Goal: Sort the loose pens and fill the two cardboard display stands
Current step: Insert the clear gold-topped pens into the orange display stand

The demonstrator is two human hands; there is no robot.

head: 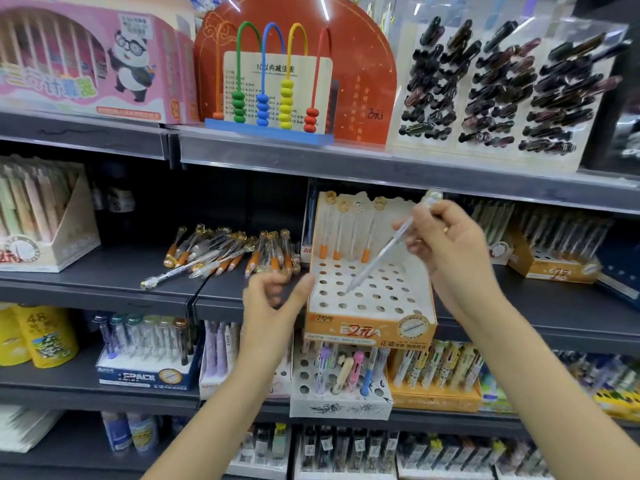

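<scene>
Four pens (349, 233): upright in the back row of the display stand (372, 306).
Right hand (446, 237): fingers pinching a clear pen (379, 254), tip over the stand's holes.
Left hand (273, 292): fingers loosely curled, holding nothing, just left of the stand.
Loose pens (225, 254): heaped further left of the stand.

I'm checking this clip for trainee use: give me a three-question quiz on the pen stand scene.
1. True or false: the right hand holds a pen over the display stand.
2. How many pens stand in the back row? A two, B four, C six.
3. On which side of the stand does the loose pile lie?

Key: 1 true. 2 B. 3 Its left, on the same shelf; the left hand holds nothing.
</scene>
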